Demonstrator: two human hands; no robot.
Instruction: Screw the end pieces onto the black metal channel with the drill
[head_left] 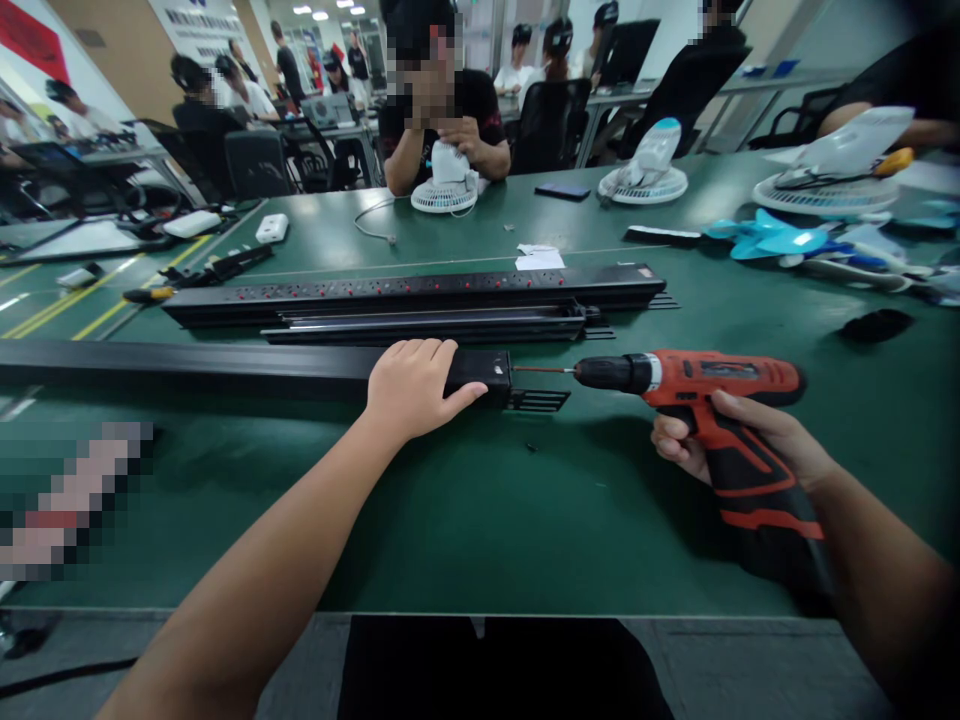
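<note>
The long black bar (225, 362) lies on the green table (480, 540), and near its right end it is clasped from above by the left hand (411, 388). The red drill (694, 375) is gripped by the right hand (791, 438), with fingers curled. Its bit (544, 370) is pointed left, at the bar's end; contact cannot be told.

Shows a long, smooth, boxy black bar (225, 362), lying flat across the green bench (495, 560) and running out of view at left. Ends squarely near the middle, with a slotted black tab (538, 401) jutting out low. Includes also a red and black drill (694, 372), held by its slanting handle, with its thin bit (544, 370) aimed left, right at that end; hard to tell whether touching.
</note>
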